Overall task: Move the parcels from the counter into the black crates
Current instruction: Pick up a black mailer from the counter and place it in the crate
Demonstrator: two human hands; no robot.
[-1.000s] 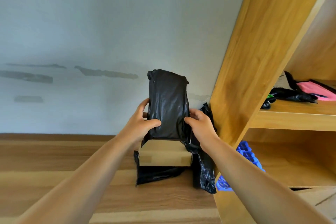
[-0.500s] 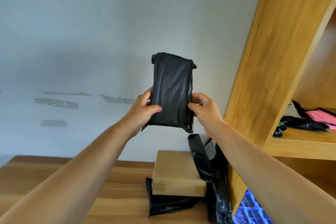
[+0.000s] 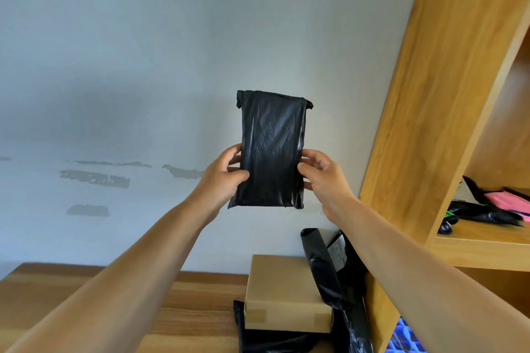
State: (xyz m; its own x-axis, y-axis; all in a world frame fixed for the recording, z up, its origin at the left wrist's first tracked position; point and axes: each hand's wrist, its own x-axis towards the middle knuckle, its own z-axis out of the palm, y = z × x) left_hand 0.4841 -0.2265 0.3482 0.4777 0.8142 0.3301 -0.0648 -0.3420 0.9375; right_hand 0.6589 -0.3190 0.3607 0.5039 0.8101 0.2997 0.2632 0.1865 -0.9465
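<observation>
You're standing at a wood-grain counter [image 3: 186, 309] pushed up against a pale grey wall [image 3: 172, 51] that has a few scuffed, peeling patches on the left, and there's a light wooden shelf unit [image 3: 430, 123] running up the right side. Parcel count on the counter, as far as I can make out: one brown cardboard box [image 3: 284, 295] sitting on top of one flat black bag [image 3: 269, 342], plus one more black bag [image 3: 324, 269] leaning upright between the box and the shelf unit, with a white label [image 3: 337, 256] showing just behind it, can't tell if that belongs to another parcel. One shelf [image 3: 481, 241] in the unit holds a little heap of black bags [image 3: 484, 213] and something pink [image 3: 513, 199], too jumbled to count. One bit of blue lattice plastic [image 3: 404, 338] peeks out at the bottom right corner. Then there's the one you've got, a slim black parcel [image 3: 272, 149], held upright in the air in front of the wall, well above the box and not touching anything but you. Your left hand [image 3: 222, 180] has the thumb pressed across the front near the bottom left edge with the fingers curled round behind, and your right hand [image 3: 322, 178] does the same on the right edge, thumb in front, fingers wrapped behind. Both grips sit on the lower half, so the top sticks up free.
</observation>
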